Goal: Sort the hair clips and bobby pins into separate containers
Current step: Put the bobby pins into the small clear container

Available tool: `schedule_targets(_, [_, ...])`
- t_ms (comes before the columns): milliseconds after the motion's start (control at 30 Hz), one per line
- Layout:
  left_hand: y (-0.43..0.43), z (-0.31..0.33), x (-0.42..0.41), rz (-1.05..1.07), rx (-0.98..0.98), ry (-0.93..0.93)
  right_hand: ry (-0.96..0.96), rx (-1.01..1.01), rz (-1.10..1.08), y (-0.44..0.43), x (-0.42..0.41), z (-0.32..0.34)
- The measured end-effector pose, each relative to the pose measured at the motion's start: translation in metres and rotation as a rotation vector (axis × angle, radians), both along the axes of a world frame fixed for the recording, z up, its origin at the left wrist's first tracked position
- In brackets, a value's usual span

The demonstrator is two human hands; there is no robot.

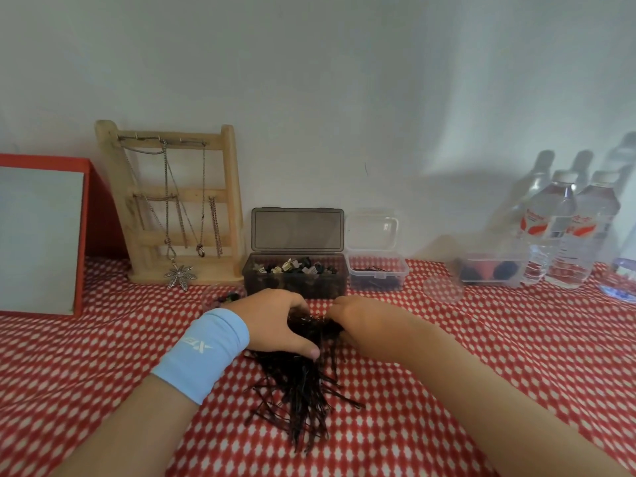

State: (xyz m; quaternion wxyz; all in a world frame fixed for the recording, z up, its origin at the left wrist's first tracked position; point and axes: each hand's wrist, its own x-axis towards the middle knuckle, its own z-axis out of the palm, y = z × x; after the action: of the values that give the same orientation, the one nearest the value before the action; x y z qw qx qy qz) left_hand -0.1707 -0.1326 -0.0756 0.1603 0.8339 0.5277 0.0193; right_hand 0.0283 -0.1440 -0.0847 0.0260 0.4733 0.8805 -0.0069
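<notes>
The left hand and right hand curl fingers round the bobby pins; aligning them first should make lifting safer.

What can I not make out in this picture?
Head view:
- Top of the pins: covered by the left hand and right hand.
- Right hand's grip: fingertips tucked out of sight.
- Dark bits beside the left hand: blurred, partly behind it.
- Contents of the clear box: blurred.
- Bluish thing: cut off by the right edge.
</notes>
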Motion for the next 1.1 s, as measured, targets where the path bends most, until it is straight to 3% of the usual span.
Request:
schedule_targets(267, [-0.001, -0.003, 0.000, 0.023, -0.001, -0.108, 0.362, -0.234, -0.147, 0.003, 0.033, 0.009])
schedule_targets(533, [-0.001, -0.003, 0.022, 0.072, 0.167, -0.473, 0.828, -0.474, -0.171, -0.007, 0.040, 0.011])
schedule_targets(767, [0.011, 0.015, 0.045, 0.023, 0.028, -0.591, 1.187, -0.683, -0.162, -0.011, 0.039, 0.010])
schedule_targets(867, [0.018, 0.025, 0.047, -0.014, -0.036, -0.555, 1.112, -0.650, -0.144, -0.010, 0.042, 0.009])
schedule_targets(1100, [0.023, 0.042, 0.028, -0.033, -0.084, -0.242, 0.886, -0.587, -0.218, -0.010, 0.046, 0.010])
